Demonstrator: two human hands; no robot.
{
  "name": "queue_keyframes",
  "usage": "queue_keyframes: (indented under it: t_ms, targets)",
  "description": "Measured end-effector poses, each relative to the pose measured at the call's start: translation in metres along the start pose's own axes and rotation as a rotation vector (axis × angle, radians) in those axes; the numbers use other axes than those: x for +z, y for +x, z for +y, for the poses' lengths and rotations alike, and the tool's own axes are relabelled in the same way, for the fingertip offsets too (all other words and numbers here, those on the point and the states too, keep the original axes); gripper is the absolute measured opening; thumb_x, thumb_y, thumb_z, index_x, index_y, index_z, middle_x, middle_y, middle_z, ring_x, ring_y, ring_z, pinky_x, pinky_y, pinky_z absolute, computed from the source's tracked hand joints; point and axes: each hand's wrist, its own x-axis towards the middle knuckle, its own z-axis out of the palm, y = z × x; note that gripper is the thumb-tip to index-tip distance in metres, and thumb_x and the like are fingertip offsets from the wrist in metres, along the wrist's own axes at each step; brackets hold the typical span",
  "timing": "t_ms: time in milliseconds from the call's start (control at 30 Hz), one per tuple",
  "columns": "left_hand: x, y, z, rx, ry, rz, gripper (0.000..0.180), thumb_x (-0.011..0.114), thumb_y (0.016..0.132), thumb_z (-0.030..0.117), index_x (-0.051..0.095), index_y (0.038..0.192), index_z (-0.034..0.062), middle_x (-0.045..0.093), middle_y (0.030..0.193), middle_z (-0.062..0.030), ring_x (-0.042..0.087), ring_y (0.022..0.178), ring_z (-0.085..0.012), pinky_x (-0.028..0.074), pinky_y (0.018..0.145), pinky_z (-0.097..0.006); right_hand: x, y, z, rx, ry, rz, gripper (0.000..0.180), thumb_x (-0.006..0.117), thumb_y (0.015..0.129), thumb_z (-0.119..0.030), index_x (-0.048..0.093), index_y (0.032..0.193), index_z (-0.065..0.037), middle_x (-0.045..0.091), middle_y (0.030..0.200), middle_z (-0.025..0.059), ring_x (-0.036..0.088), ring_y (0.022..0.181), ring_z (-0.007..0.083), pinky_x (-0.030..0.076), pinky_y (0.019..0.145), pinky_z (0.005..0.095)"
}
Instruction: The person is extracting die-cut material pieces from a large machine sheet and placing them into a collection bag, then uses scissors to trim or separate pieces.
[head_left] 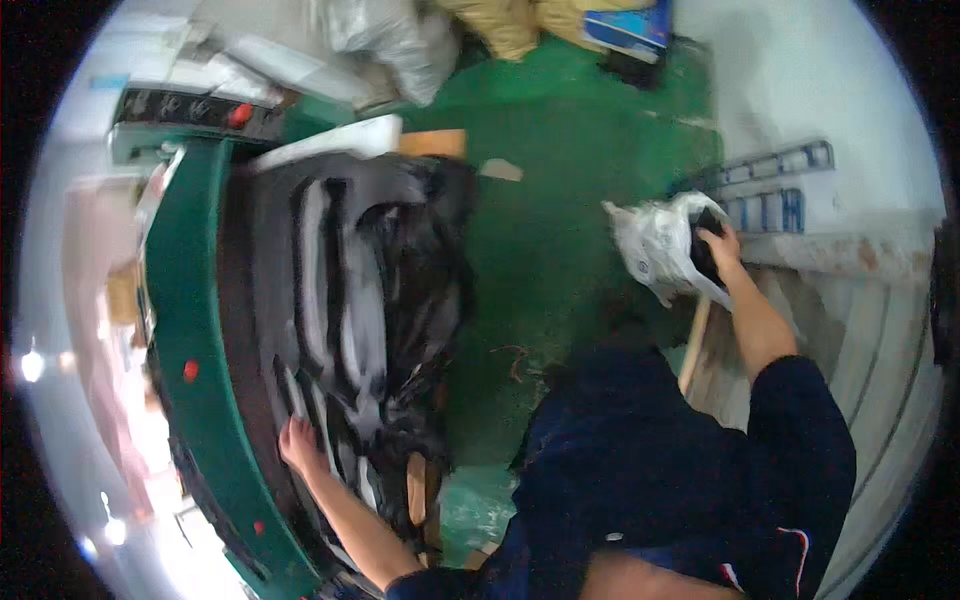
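My left hand rests at the edge of a black sheet material spread along the bench, its fingers curled together. Whether a fold is pinched in them is blurred. The material is glossy and crumpled, with long pale reflections. Out to the right, my right hand is at the mouth of a white plastic bag, closed round something black inside the opening. The bag hides the lower part of that black thing.
A green machine beam with red knobs runs along the left. Full sacks and a blue box stand on the green floor at the back. Blue ladder-like frames lean by the right wall. Grey boards lie right.
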Motion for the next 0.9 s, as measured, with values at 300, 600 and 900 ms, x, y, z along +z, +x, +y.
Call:
queue_keyframes:
  t_ms: [300, 600, 900]
  targets:
    - [0.050, 0.017, 0.015, 0.102, -0.042, -0.006, 0.038, 0.068, 0.089, 0.031, 0.064, 0.106, -0.0030, 0.063, 0.092, -0.0035, 0.055, 0.085, -0.0116, 0.044, 0.077, -0.027, -0.003, 0.073, 0.006, 0.111, -0.027, -0.216, 0.041, 0.069, 0.080, -0.019, 0.057, 0.117, -0.005, 0.058, 0.079, 0.0023, 0.056, 0.063, 0.0126, 0.046, 0.052, 0.0251]
    - [0.084, 0.086, 0.028, -0.042, -0.078, -0.206, 0.053, 0.061, 0.089, 0.045, 0.063, 0.106, -0.0053, 0.064, 0.085, -0.0053, 0.057, 0.078, -0.0152, 0.045, 0.074, -0.030, 0.059, 0.005, -0.157, -0.241, 0.012, -0.126, 0.035, 0.062, 0.085, -0.012, 0.056, 0.118, -0.002, 0.065, 0.089, 0.0069, 0.063, 0.071, 0.0134, 0.050, 0.058, 0.0231]
    - [0.111, 0.138, 0.029, -0.345, -0.349, -0.396, 0.077, 0.059, 0.088, 0.042, 0.034, 0.143, -0.0057, 0.030, 0.153, -0.0200, 0.034, 0.137, -0.0387, 0.027, 0.110, -0.052, 0.229, -0.220, -0.337, -0.791, -0.091, -0.519, 0.032, 0.064, 0.091, -0.014, 0.058, 0.118, 0.002, 0.068, 0.097, 0.0093, 0.066, 0.080, 0.0141, 0.053, 0.069, 0.0252]
